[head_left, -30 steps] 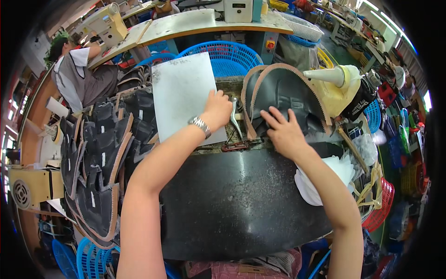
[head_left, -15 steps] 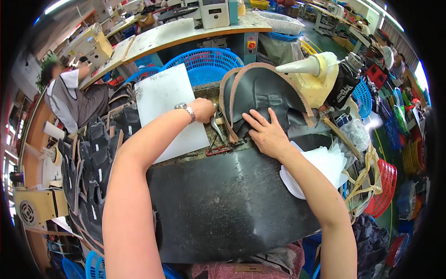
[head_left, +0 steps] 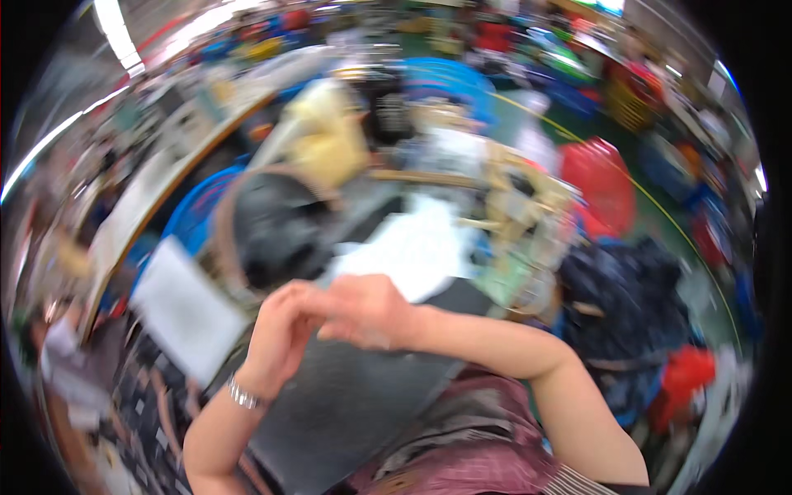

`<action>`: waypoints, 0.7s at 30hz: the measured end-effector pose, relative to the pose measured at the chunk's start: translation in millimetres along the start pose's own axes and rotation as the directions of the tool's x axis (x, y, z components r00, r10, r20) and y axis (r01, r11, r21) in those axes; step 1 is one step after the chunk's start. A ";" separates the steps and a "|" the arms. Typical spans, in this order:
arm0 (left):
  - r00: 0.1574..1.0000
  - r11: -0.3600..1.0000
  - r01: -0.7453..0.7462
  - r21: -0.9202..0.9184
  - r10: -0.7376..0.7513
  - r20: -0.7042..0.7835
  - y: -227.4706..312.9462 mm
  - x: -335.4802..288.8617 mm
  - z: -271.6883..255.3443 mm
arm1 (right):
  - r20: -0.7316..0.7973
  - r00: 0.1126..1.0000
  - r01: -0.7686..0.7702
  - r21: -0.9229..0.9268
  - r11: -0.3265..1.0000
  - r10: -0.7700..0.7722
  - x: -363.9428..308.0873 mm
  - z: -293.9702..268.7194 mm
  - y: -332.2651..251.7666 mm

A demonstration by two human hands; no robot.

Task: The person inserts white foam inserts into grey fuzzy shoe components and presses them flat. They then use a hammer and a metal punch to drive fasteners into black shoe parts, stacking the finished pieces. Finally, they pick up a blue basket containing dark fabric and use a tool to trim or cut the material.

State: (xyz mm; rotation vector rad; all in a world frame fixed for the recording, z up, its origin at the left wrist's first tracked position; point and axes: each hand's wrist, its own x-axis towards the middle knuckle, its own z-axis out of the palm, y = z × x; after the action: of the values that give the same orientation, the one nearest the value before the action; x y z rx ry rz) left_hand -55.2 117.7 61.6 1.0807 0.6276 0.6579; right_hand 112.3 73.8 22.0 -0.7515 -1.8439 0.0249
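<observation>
My left hand [head_left: 279, 326], with a metal watch at the wrist, meets my right hand [head_left: 367, 313] over the far edge of the black work mat [head_left: 355, 404]. Motion smears the fingers, and I cannot make out whether anything is between them. Just beyond my hands stand the black curved panels [head_left: 280, 227] with brown zigzag edging. White cut sheets [head_left: 412, 247] lie on the table beyond my right hand. To the left of my left hand is a larger white board [head_left: 190, 309].
Beyond the panels stands a pale yellow container [head_left: 330, 153] with a cone-shaped nozzle. A wooden handle [head_left: 429, 177] lies to its right. Blue baskets, a red basket [head_left: 598, 186] and dark cloth [head_left: 627, 305] surround the table. Stacked dark pieces [head_left: 136, 404] sit at lower left.
The view has swung to the right and blurred. My left hand has left the metal tool by the panels, my right hand has come off the panels, and both are now together nearer me.
</observation>
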 end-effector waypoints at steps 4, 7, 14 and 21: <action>0.946 0.970 0.189 0.151 -0.221 0.237 -57.5 -0.4 103.3 | -0.139 0.978 -0.178 -0.175 0.968 0.155 -103.6 -129.1 -51.0; 0.888 0.858 -0.059 0.510 -0.188 0.419 -95.9 25.1 193.8 | -0.030 0.674 -0.549 -0.689 0.474 0.738 -157.9 -274.8 -100.4; 0.788 0.533 -0.596 0.601 0.245 0.565 -242.4 84.4 413.4 | -0.709 0.185 -0.967 -0.006 0.257 0.681 -306.5 -461.6 -138.1; 0.783 0.429 -0.576 0.696 0.046 0.620 -303.1 89.3 450.5 | -0.175 0.515 -0.836 -0.318 0.447 0.839 -318.6 -461.7 -108.5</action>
State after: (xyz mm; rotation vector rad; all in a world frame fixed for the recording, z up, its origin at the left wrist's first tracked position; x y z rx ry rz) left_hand 388.5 -175.8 -79.2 2.3318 0.2119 0.2914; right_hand 519.7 -324.8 -17.7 -1.9067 -1.2906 0.3404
